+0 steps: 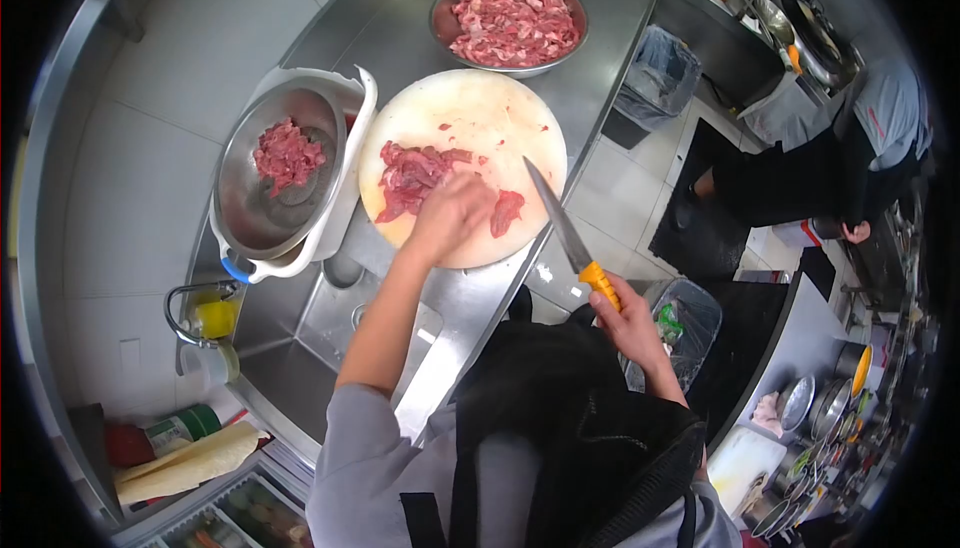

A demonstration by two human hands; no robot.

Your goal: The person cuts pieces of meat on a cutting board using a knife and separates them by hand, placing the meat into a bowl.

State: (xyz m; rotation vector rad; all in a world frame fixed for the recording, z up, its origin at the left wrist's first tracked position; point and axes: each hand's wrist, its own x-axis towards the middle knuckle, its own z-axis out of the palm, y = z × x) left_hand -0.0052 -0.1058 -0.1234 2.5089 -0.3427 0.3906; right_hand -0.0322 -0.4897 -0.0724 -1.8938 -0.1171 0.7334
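Note:
My right hand (625, 316) is wrapped round the yellow handle of a kitchen knife (562, 223). Its blade points up and to the left, just past the right edge of a round cutting board (480, 103). Over the board, my left hand (457, 210) has its fingers curled together. It partly covers a pile of raw red meat (408, 180), and what its fingertips hold, if anything, is hidden. A separate slice of raw meat (507, 213) lies on the board just right of that hand. Small meat scraps are scattered on the board.
A metal bowl (440, 36) heaped with cut meat stands beyond the board. To the left, a metal basin (232, 210) with some meat sits in a white tub (362, 108), near the sink (290, 373). Another person (800, 183) stands at right, beyond a lined bin (660, 68).

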